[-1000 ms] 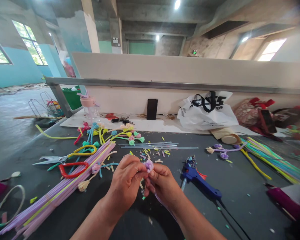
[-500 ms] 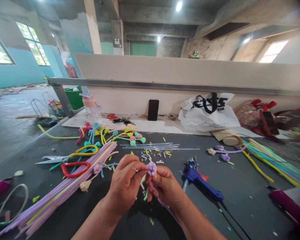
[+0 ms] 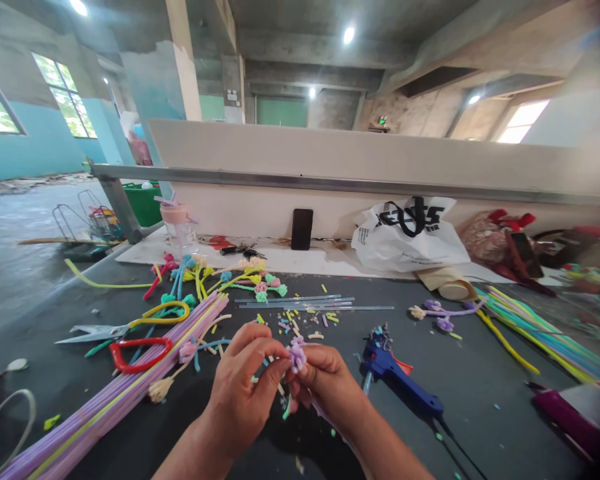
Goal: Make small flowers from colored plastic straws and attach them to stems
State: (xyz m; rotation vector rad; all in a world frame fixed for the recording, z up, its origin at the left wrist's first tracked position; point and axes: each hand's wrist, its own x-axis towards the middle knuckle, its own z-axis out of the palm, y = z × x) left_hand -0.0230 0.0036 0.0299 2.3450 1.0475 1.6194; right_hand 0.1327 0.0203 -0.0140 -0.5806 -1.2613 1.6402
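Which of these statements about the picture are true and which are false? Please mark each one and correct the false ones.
1. Both hands hold a small purple flower. True.
2. The blue glue gun lies left of the hands. False: it lies to the right of the right hand.
3. The scissors have yellow and red handles. True.
4. The black phone lies flat on the table. False: it stands upright against the wall.
5. The left hand rests empty on the table. False: its fingertips pinch the flower.
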